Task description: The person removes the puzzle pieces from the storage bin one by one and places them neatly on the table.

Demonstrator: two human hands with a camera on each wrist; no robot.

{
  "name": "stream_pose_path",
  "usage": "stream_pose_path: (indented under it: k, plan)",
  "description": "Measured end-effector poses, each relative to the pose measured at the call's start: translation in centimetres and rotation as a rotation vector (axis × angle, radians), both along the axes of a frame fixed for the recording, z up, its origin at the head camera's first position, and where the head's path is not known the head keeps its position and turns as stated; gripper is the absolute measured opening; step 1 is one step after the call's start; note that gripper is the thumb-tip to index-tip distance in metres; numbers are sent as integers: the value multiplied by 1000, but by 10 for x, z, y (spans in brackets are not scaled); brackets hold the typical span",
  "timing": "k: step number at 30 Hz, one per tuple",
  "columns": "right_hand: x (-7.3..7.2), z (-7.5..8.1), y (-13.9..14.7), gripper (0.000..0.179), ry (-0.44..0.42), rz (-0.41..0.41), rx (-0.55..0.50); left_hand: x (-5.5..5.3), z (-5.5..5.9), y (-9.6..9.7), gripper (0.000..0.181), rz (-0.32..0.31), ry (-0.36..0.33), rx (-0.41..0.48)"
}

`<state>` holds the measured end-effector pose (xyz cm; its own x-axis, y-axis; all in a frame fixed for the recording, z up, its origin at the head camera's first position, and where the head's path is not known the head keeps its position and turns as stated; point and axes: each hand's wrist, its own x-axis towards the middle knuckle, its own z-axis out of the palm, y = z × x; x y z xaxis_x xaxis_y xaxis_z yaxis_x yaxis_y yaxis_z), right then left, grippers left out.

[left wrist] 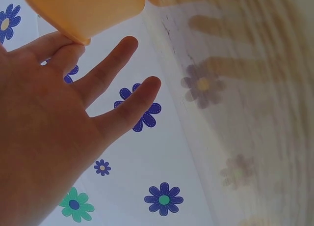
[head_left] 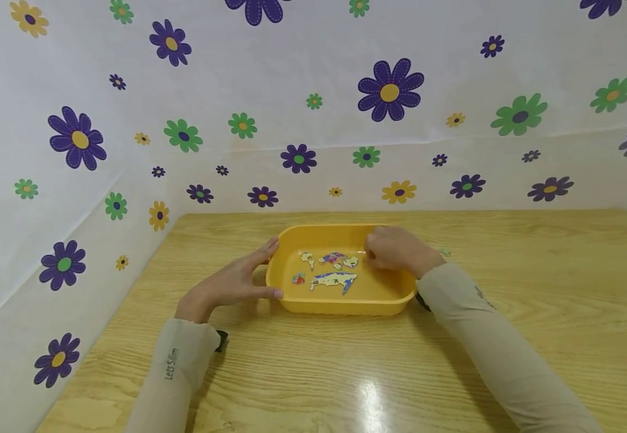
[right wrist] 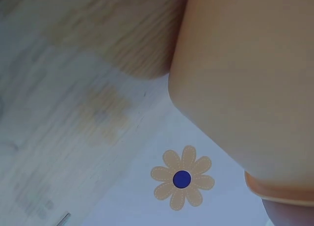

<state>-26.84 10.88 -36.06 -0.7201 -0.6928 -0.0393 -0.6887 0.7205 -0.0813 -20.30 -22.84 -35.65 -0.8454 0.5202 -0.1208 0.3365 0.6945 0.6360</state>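
Observation:
A shallow yellow plastic tray (head_left: 345,307) stands on the wooden table. My left hand (head_left: 237,278) holds its left end, thumb at the near corner and fingers at the far one. In the left wrist view, two fingers meet the tray's rim (left wrist: 87,41) while the other two stretch out free. Inside the tray lie several flat, irregular printed pieces, among them a long cream-and-blue piece (head_left: 332,280) and a small red-and-blue piece (head_left: 299,278). My right hand (head_left: 397,248) reaches into the tray's right end with its fingers bent down; their tips and anything under them are hidden.
The glossy wooden table (head_left: 291,373) extends around the tray. A small greenish piece (head_left: 444,252) lies right of the tray, beside my right wrist. White flower-printed sheeting (head_left: 335,126) walls the back and left side.

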Motion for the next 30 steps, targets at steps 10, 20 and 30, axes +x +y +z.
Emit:
stream_pose_path:
  k: [10,20,30]
  plan:
    - [4,5,6,12,-59,-21,-134,0,-1,2,105,-10,-7,4]
    - [7,36,12,6,16,21,-250,1,-1,0,105,-4,5,-3]
    - [2,55,35,7,52,-43,-223,1,0,0,106,-3,4,2]
